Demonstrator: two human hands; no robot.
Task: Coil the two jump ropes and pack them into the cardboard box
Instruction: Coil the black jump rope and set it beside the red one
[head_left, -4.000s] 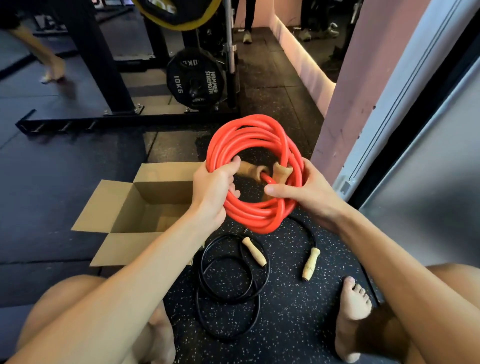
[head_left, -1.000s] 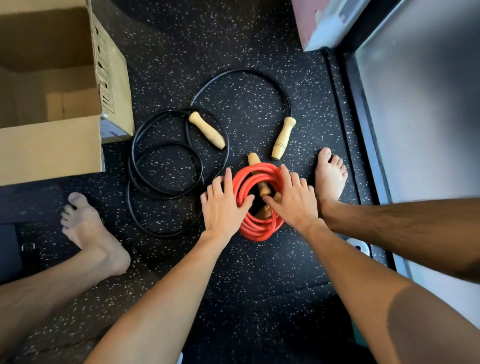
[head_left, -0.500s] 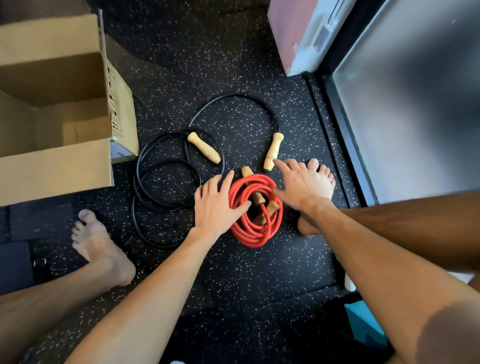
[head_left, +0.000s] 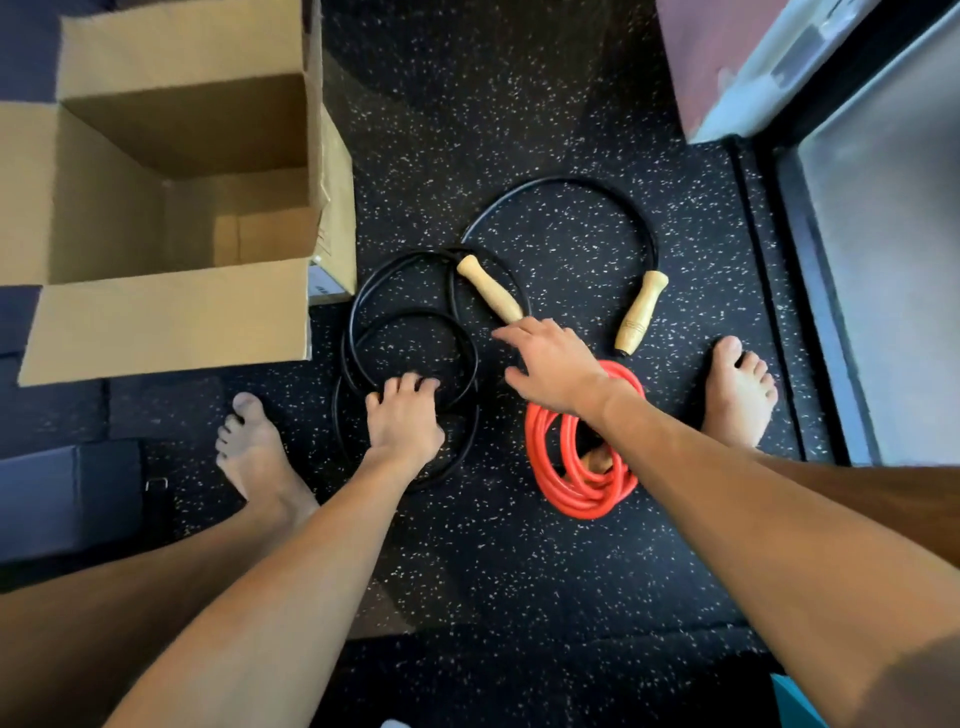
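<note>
Black jump rope (head_left: 410, 332) lies loosely looped; left hand (head_left: 402, 421) curls fingers onto it. Right hand (head_left: 550, 364), open, empty, hovers above red coil (head_left: 582, 467) at four o'clock.

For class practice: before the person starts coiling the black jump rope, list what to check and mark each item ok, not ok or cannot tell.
1. Red rope coiled, on the floor: ok.
2. Red rope packed: not ok.
3. Cardboard box open, nothing seen inside: ok.
4. Black rope coiled tidily: not ok, loose loops.
5. Left hand on the black loops: ok.
6. Right hand holding the near handle: not ok, open, fingertips beside it.
</note>
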